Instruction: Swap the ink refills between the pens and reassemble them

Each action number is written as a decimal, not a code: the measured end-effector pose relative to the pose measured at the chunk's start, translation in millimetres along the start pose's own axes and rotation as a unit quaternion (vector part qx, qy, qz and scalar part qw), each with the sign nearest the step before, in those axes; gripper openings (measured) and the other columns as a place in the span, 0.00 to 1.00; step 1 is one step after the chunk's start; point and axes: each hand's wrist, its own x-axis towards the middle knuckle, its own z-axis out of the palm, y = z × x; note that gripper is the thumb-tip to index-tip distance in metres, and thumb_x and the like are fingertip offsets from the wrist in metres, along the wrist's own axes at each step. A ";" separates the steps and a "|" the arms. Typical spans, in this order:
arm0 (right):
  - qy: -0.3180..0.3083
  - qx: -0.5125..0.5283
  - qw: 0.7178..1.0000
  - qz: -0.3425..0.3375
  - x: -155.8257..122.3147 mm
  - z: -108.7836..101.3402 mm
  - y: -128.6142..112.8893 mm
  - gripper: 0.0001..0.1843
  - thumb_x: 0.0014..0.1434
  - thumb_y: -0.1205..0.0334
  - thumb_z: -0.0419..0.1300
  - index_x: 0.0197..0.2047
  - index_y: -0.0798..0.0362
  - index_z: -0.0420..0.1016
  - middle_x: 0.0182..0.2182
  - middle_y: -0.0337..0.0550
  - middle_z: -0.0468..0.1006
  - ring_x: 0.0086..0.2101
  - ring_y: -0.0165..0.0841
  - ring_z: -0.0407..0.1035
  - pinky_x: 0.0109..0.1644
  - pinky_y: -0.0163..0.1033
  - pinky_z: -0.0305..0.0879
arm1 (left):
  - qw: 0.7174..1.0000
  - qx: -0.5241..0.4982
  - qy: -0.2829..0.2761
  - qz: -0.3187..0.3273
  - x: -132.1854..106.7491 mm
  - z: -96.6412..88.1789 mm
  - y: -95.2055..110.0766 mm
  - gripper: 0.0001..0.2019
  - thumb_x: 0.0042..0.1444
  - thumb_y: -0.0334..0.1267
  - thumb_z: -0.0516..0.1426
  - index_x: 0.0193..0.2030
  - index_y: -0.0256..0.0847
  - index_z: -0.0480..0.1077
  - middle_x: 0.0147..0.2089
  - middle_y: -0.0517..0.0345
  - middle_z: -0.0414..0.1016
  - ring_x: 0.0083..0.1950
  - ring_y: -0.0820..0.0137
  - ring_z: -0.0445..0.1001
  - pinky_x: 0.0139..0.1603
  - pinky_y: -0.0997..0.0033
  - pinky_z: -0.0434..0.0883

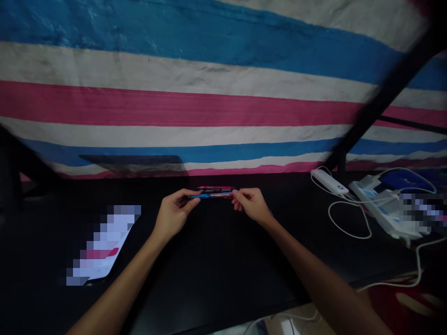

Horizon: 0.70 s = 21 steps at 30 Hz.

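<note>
Several slim pens (220,195) lie side by side, level, between my two hands above the black table. One is blue at its left end with a clear barrel, and a red pen (215,188) runs along the far side. My left hand (173,213) pinches the left ends between thumb and fingers. At the right ends, the thumb and fingers of my right hand (252,204) are closed on the pens. My fingertips cover both ends, and the exact number of pens is hard to make out.
A phone with a lit, blurred screen (104,251) lies left on the black table (209,270). At right are a white power bank (328,180), a white power strip (384,204) and loose cables. Striped sheeting (209,109) hangs behind, with a dark slanted bar (380,100) at right.
</note>
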 end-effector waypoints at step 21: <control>-0.056 -0.013 0.998 0.008 -3.3 3.5 -0.1 0.11 0.53 0.55 0.63 0.32 0.55 0.74 0.19 0.37 0.70 0.18 0.26 0.63 0.21 0.31 0.59 | 1.000 0.000 -0.014 -0.010 -0.8 1.8 0.6 0.10 0.49 0.39 0.62 0.39 0.38 0.74 0.39 0.53 0.79 0.40 0.66 0.76 0.43 0.67 0.72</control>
